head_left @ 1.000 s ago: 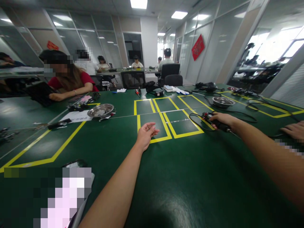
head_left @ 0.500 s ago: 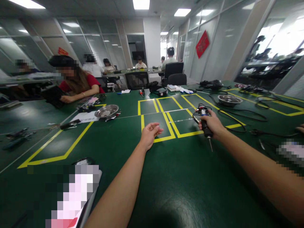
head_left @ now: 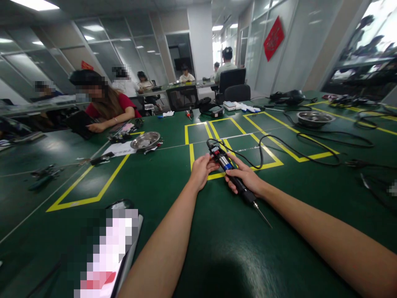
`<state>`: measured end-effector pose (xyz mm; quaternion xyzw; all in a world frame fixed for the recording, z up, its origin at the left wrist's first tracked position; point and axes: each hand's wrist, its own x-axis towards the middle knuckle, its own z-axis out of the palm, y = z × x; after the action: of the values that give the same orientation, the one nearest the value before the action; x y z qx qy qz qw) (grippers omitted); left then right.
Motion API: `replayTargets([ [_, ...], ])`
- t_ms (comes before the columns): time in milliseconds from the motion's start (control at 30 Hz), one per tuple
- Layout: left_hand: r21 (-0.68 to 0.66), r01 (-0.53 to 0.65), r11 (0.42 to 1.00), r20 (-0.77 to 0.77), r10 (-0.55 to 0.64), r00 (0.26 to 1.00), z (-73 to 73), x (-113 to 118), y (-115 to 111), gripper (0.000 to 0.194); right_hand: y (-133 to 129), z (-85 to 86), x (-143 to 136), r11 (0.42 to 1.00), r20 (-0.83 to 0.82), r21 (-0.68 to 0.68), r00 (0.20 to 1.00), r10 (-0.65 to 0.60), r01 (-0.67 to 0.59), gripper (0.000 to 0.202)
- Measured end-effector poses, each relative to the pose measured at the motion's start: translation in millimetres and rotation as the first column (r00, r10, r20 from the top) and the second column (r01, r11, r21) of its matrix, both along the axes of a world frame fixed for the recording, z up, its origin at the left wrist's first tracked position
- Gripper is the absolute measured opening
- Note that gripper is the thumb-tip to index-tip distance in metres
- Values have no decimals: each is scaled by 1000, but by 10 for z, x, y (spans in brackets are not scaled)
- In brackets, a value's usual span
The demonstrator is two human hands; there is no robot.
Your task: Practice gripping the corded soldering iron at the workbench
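Observation:
A black electric screwdriver [head_left: 236, 176] with a blue and silver band is in my right hand [head_left: 245, 176], whose fingers wrap round its body. Its long thin bit points down toward the front right. My left hand [head_left: 202, 169] has its fingers pressed together at the cable end of the tool, by a small red and black part there. What exactly these fingertips grip is too small to tell. The black cable [head_left: 261, 155] loops from that end off to the right over the green table [head_left: 173, 215].
Metal bowls stand at left [head_left: 145, 140] and right [head_left: 315, 118]. Yellow tape [head_left: 74, 203] marks rectangles on the table. A blurred phone-like device [head_left: 108, 252] lies front left. A person in red [head_left: 125, 108] sits across at left. Gloves [head_left: 250, 108] and cables lie farther back.
The screwdriver in my right hand has moved left, up to my left hand, and now tilts more. My left hand's fingers have come to its cable end. The view has shifted slightly.

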<state>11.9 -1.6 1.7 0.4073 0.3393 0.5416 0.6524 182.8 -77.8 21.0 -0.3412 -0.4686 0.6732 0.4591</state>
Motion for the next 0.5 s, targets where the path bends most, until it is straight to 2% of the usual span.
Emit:
replayTargets([
  [300, 10, 43, 999, -56, -42, 998, 12, 0, -21, 22, 12, -39, 27, 1000, -49, 3, 999, -2, 2, 91],
  [500, 22, -16, 1000, -3, 16, 1000, -22, 10, 23, 21, 30, -50, 28, 1000, -61, 20, 998, -3, 5, 90],
])
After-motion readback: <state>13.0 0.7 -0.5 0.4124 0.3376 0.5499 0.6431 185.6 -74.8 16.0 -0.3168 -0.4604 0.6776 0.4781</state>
